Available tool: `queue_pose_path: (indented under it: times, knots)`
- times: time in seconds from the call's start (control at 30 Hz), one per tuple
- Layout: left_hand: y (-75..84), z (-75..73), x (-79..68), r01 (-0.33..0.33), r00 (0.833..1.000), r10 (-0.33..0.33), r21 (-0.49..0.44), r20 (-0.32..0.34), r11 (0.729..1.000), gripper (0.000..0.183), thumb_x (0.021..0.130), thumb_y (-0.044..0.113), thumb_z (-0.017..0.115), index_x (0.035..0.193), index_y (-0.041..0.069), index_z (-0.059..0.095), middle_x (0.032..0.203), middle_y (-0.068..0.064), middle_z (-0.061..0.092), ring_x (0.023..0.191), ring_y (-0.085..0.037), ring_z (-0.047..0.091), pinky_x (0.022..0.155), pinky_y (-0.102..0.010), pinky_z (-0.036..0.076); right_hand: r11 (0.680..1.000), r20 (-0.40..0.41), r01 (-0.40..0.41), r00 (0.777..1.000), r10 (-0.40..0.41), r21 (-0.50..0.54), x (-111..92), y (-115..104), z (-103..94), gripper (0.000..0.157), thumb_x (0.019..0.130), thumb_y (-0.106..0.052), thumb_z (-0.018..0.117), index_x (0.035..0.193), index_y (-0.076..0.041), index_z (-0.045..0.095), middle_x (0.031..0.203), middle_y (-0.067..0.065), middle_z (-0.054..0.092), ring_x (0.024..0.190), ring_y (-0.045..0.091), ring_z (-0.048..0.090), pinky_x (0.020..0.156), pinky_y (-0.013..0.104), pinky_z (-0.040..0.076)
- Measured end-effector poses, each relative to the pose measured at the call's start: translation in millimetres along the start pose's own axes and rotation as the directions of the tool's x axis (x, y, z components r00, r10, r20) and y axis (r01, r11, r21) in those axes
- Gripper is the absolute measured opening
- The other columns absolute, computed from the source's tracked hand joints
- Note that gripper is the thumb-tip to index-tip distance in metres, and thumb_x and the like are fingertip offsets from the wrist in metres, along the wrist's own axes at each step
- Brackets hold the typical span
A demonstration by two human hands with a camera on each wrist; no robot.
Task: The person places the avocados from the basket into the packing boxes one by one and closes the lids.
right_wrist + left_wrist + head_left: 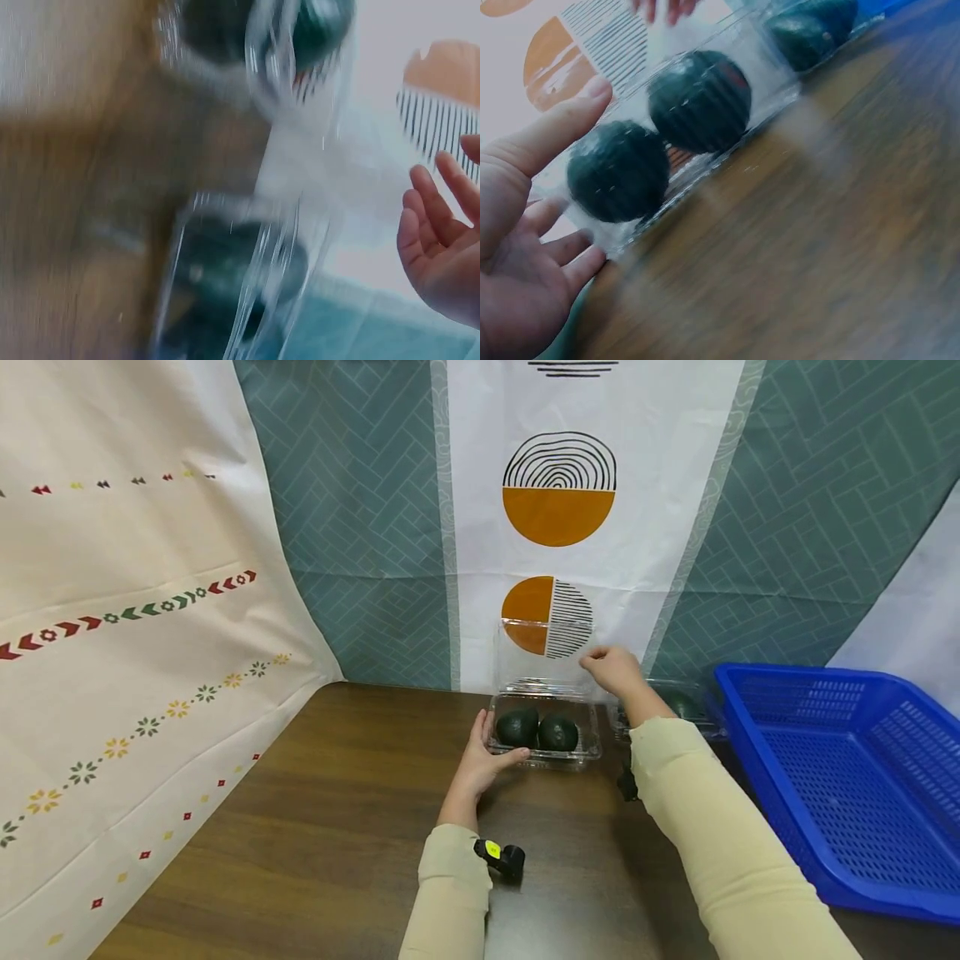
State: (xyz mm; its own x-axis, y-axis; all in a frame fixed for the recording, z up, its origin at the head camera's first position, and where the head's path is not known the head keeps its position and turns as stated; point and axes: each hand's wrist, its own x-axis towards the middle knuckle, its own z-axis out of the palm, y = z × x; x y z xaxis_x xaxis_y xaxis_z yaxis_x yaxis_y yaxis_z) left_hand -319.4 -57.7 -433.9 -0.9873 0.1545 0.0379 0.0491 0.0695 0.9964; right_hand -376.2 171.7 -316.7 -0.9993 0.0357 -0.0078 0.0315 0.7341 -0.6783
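Note:
A clear plastic clamshell box (588,753) stands near the back of the table with its transparent lid (517,653) raised. Inside sit two dark green avocados, one on the left (517,727) and one on the right (558,733). My left hand (480,767) holds the box at its front left corner, thumb along the front rim and fingers against the left side. Close to the raised lid's right edge is my right hand (613,672); in the right wrist view its fingers (427,202) are loosely bent with nothing between them.
Right of the box, partly behind my right forearm, is another clear clamshell (708,727) holding dark green avocados (802,37). A blue plastic basket (795,827) stands at the table's right side. A patterned cloth (360,568) hangs close behind the boxes.

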Motion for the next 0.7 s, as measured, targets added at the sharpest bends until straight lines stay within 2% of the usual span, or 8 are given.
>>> queue_pose_path:
  times: [0.13, 0.27, 0.37, 0.47, 0.63, 0.7]
  knots:
    - [1.0, -8.9, -1.8, 0.026, 0.999, -0.027, 0.045, 0.030, 0.999, 0.110, 0.072, 0.019, 0.081, 0.149, 0.009, 0.002, 0.153, -0.003, 0.016, 0.139, -0.020, 0.015, 0.108, -0.044, 0.020, 0.991, -0.041, -0.067, 0.997, 0.072, 0.114, 5, 14, -11.5, 0.040, 0.095, -0.022, 0.044, 0.126, 0.002, 0.050, 0.129, 0.024, 0.046, 0.113, 0.038, 0.045, 0.091, 0.049, 0.040]
    - [1.3, -18.4, -3.8, 0.047, 0.996, -0.053, 0.080, 0.075, 0.996, 0.108, 0.073, 0.014, 0.080, 0.148, 0.007, 0.002, 0.152, -0.008, 0.019, 0.137, -0.027, 0.022, 0.107, -0.043, 0.024, 0.972, 0.007, -0.085, 0.996, 0.086, 0.219, 8, 22, -9.2, 0.045, 0.095, -0.017, 0.043, 0.136, 0.003, 0.038, 0.136, 0.025, 0.037, 0.121, 0.039, 0.039, 0.095, 0.049, 0.037]
    - [1.8, -24.5, -5.3, 0.060, 0.992, -0.067, 0.063, 0.107, 0.996, 0.104, 0.075, 0.006, 0.077, 0.148, 0.006, 0.003, 0.151, -0.012, 0.022, 0.134, -0.031, 0.027, 0.106, -0.044, 0.026, 0.947, 0.056, -0.100, 0.995, 0.087, 0.305, 11, 23, -4.0, 0.050, 0.095, -0.013, 0.043, 0.141, 0.002, 0.029, 0.140, 0.024, 0.032, 0.124, 0.038, 0.036, 0.097, 0.048, 0.036]
    - [3.0, -29.6, -7.0, 0.082, 0.987, -0.088, 0.056, 0.132, 0.995, 0.097, 0.077, 0.001, 0.073, 0.148, 0.005, 0.008, 0.149, -0.015, 0.025, 0.132, -0.032, 0.031, 0.105, -0.045, 0.028, 0.924, 0.068, -0.110, 0.993, 0.091, 0.367, 13, 22, -0.1, 0.053, 0.094, -0.011, 0.042, 0.143, 0.000, 0.025, 0.142, 0.021, 0.032, 0.126, 0.036, 0.034, 0.099, 0.048, 0.035]
    - [6.0, -38.1, -9.5, 0.102, 0.986, -0.113, 0.093, 0.121, 0.990, 0.083, 0.078, 0.003, 0.072, 0.145, 0.005, 0.024, 0.144, -0.018, 0.033, 0.124, -0.032, 0.041, 0.102, -0.047, 0.032, 0.874, -0.013, -0.068, 0.996, 0.084, 0.481, 16, 17, -0.7, 0.052, 0.093, -0.010, 0.041, 0.143, -0.004, 0.028, 0.141, 0.017, 0.037, 0.125, 0.032, 0.036, 0.097, 0.046, 0.035]
    - [7.4, -41.8, -10.6, 0.102, 0.989, -0.110, 0.090, 0.099, 0.991, 0.079, 0.078, 0.003, 0.072, 0.144, 0.005, 0.028, 0.141, -0.018, 0.037, 0.122, -0.032, 0.043, 0.100, -0.047, 0.034, 0.854, -0.052, -0.032, 0.996, 0.069, 0.520, 19, 17, -2.4, 0.049, 0.094, -0.016, 0.043, 0.142, -0.007, 0.032, 0.139, 0.015, 0.040, 0.124, 0.030, 0.038, 0.096, 0.046, 0.034]
